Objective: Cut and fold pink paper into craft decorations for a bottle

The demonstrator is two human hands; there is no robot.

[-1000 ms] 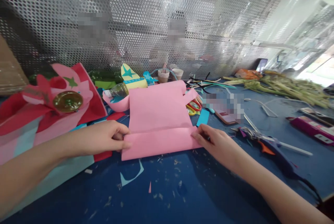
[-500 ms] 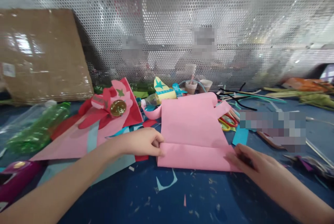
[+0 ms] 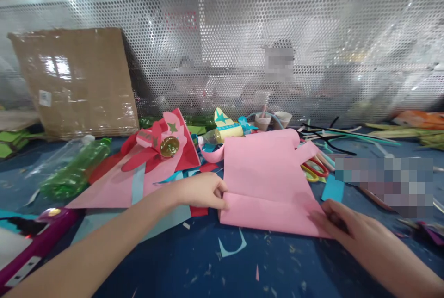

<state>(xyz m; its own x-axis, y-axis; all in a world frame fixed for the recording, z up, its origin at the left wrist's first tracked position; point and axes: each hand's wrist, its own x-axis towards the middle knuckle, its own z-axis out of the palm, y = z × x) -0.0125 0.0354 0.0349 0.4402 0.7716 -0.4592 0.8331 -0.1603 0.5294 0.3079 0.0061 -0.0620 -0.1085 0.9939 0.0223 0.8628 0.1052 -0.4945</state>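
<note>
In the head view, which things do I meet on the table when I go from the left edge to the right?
magenta tool → green plastic bottle → red and pink paper craft → left hand → pink paper → right hand

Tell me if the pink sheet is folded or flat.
Partly folded: the pink sheet has its near edge doubled over; left hand and right hand hold the ends.

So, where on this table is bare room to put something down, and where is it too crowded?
The barest patch is the blue table between the left hand and right hand, below the pink sheet; only small paper scraps lie there. Crowded: behind the sheet with scissors, bottle craft, cups; at left with the green bottle and red-pink paper pile.
</note>
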